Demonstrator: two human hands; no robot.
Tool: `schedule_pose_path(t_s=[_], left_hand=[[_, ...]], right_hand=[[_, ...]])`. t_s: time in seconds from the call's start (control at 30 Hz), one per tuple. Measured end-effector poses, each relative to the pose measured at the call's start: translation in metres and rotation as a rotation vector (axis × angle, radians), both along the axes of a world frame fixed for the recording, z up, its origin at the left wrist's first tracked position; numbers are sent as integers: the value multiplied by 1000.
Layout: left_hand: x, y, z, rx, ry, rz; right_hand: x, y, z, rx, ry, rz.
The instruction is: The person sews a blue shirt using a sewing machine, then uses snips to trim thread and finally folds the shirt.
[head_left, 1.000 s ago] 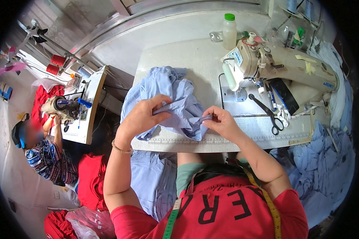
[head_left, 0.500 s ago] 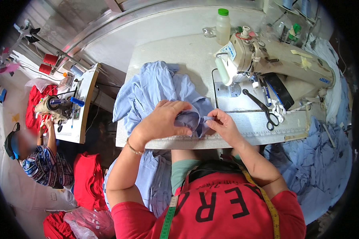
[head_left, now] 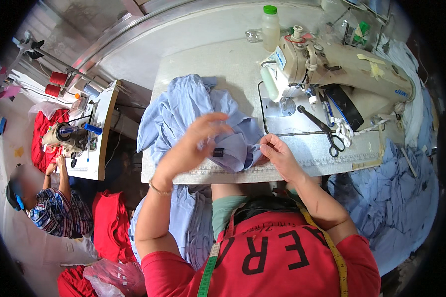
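A light-blue shirt (head_left: pixel 188 101) lies bunched on the sewing table, its collar band and a small dark label (head_left: pixel 218 152) facing up near the front edge. Thumb and fingers of my right hand (head_left: pixel 282 157) pinch a narrow edge at the shirt's right side. My left hand (head_left: pixel 195 146), smeared by motion, hovers over the shirt's near part with its fingers stretched apart and nothing visible in them. It hides some of the cloth beneath.
Right of the shirt stands a sewing machine (head_left: pixel 352 64), with black scissors (head_left: pixel 322 129) beside its needle plate. A green-capped bottle (head_left: pixel 270 29) is behind. Blue cloth (head_left: pixel 386 198) is heaped at right. At far left, a co-worker (head_left: pixel 59 208) sits at another machine (head_left: pixel 64 136).
My left hand has let go of the shirt and lifted away to the left, uncovering the dark label and collar. My right hand keeps its pinch on the edge.
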State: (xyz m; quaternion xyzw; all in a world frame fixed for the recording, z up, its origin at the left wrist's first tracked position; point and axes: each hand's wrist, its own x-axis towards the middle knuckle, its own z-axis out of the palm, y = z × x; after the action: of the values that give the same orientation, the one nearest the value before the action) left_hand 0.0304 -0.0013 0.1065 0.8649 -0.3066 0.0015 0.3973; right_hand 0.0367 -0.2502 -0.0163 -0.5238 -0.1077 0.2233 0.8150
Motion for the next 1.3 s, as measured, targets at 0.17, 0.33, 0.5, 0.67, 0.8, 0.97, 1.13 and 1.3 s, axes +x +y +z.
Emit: schedule_pose_path(t_s=[0.17,0.33,0.5,0.67,0.8,0.97,1.13,1.3], left_hand=[[-19,-38,-15,579,-382,-73],[4,7,7,139,-173,49],[4,27,17,-576,409,125],[2,16,23,-201,104,346],[-5,9,44,-150,36,477],[6,60,46,-194,-223,733],[34,90,135,163,-832,897],[93,24,147,301,-981,680]], right_hand=[[-2,-1,2,-7,-25,-38],[-2,-3,1,4,1,-26],[-5,-2,12,-7,-35,72],[-12,0,23,-95,-113,256],[-18,11,31,-310,-370,353],[-8,76,31,-166,-910,122],[-15,139,106,396,-118,560],[-18,120,124,849,123,474]])
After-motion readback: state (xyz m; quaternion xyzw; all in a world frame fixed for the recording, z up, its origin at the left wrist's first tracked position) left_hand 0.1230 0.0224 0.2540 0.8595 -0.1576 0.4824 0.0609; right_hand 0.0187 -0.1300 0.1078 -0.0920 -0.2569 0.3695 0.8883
